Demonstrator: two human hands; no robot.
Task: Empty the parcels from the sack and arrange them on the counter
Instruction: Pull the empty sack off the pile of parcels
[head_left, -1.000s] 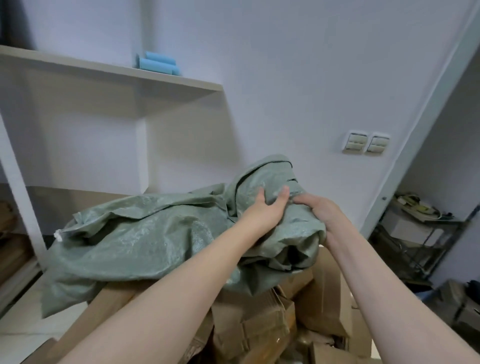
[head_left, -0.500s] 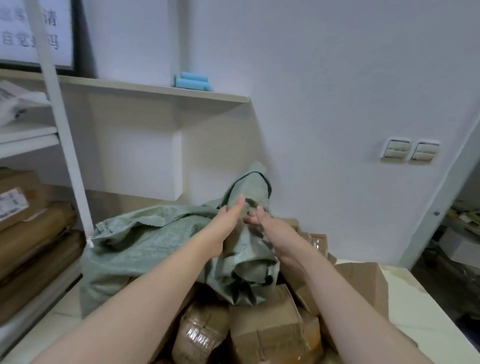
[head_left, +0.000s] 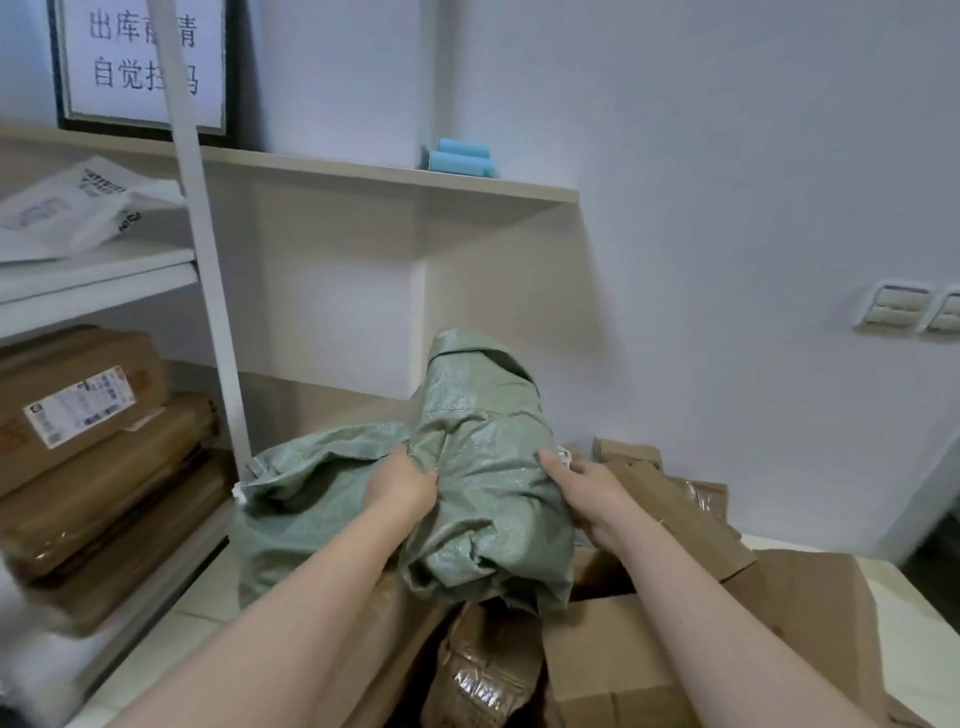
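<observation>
Both my left hand (head_left: 402, 486) and right hand (head_left: 582, 491) clutched the green sack (head_left: 483, 452), bunched at 12 o'clock over parcels (head_left: 613, 644) heaped on the table (head_left: 914, 597); I judged lifting it straight up best.

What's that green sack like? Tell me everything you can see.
The sack is pale green woven plastic by its look, crumpled and slack. It lies heaped on brown cardboard boxes, one bunched end standing up near the wall. The left hand grips a fold at its middle; the right hand holds its right side.
</observation>
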